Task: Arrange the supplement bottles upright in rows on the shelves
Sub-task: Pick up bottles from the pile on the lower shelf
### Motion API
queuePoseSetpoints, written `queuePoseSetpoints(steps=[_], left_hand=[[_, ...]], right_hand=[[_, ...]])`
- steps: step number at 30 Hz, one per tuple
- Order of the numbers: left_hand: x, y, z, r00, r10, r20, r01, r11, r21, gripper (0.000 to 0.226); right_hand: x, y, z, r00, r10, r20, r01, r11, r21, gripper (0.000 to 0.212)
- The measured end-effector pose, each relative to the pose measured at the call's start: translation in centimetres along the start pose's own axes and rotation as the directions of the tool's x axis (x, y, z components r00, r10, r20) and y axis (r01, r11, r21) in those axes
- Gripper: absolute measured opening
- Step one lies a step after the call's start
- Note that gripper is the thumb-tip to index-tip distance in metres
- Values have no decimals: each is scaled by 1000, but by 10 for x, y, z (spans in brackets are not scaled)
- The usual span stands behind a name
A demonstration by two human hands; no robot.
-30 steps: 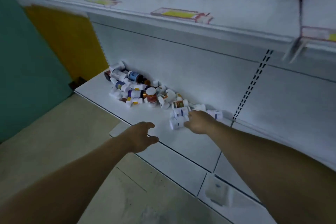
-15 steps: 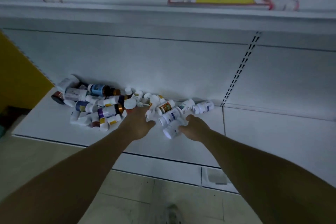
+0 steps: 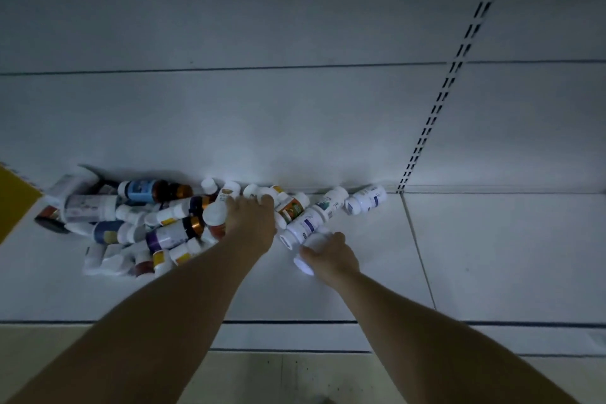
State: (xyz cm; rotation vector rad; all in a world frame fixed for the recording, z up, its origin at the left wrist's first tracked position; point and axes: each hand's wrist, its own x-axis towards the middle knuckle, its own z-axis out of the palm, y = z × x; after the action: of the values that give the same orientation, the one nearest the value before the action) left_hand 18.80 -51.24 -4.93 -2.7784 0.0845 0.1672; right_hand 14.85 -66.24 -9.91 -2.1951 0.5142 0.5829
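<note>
The right hand [image 3: 331, 256] has its grip curled round a small white plastic bottle [image 3: 313, 243] that lies on its side on the white metal shelf [image 3: 492, 256], one round end showing at the hand's lower left. Cap or base, I cannot tell. Its long axis runs slantwise from that near end away towards the pale back panel [image 3: 295, 108], so standing it upright calls, I judge, for a turn of the wrist rather than a lift. Just beside it on the left lies a white bottle with a purple label [image 3: 305, 225] on the same slant. The left hand [image 3: 251, 220] is nearer the heap of toppled supplement bottles [image 3: 147, 223], its fingers over white caps — whether its grip holds one I cannot tell.
</note>
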Motion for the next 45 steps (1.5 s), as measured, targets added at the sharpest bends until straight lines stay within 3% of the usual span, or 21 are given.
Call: queuePoseSetpoints(steps=[4, 7, 8, 10, 11, 13, 15, 18, 21, 25, 29, 32, 38, 45], left_hand=[[4, -1, 4, 996, -8, -84, 1, 996, -87, 63], [-5, -1, -4, 990, -20, -140, -20, 960, -279, 64], [-12, 1, -11, 985, -77, -157, -11, 868, -496, 59], [-31, 4, -31, 976, -213, -42, 50, 406, -912, 48], [-44, 4, -43, 974, -228, 13, 51, 161, -986, 43], [-74, 1, -63, 981, -187, 54, 25, -151, -988, 35], [-104, -7, -80, 995, -77, 61, 28, -374, -927, 36], [-148, -31, -104, 1000, -19, 12, 0, -511, -860, 38], [-187, -55, -128, 998, -35, -56, -66, -548, -834, 50], [-233, -87, -159, 987, -44, -153, -157, -437, -886, 66], [-266, -116, -188, 967, 52, -251, -215, -369, -904, 68], [-281, -132, -210, 951, 137, -277, -170, -518, -838, 62], [-309, -148, -254, 905, 74, -418, -307, -566, -765, 64], [-325, -135, -300, 872, 34, -489, -344, -669, -659, 67]], right_hand=[[-3, 4, -5, 991, 133, 13, -132, 956, 264, 55], [-26, 13, -26, 992, 63, 109, -111, 841, 529, 21], [-37, 12, -34, 990, 17, 137, -100, 772, 628, 11], [-59, 8, -47, 987, -52, 152, -88, 613, 785, 4], [-71, 3, -53, 985, -78, 152, -87, 537, 839, 9], [-100, -7, -62, 975, -155, 156, -83, 398, 914, 22], [-132, -17, -69, 966, -228, 121, -46, 307, 951, 32], [-185, -29, -74, 952, -302, 43, 5, 159, 987, 28], [-234, -43, -75, 928, -368, -58, 112, 127, 986, 33], [-284, -54, -80, 895, -403, -191, 262, 128, 957, 28], [-329, -68, -93, 864, -457, -212, 268, 60, 961, 33], [-360, -83, -105, 828, -510, -233, 285, 24, 958, 45], [-397, -114, -135, 717, -623, -314, 411, 14, 912, 45], [-422, -132, -186, 659, -701, -272, 390, 9, 921, 52]])
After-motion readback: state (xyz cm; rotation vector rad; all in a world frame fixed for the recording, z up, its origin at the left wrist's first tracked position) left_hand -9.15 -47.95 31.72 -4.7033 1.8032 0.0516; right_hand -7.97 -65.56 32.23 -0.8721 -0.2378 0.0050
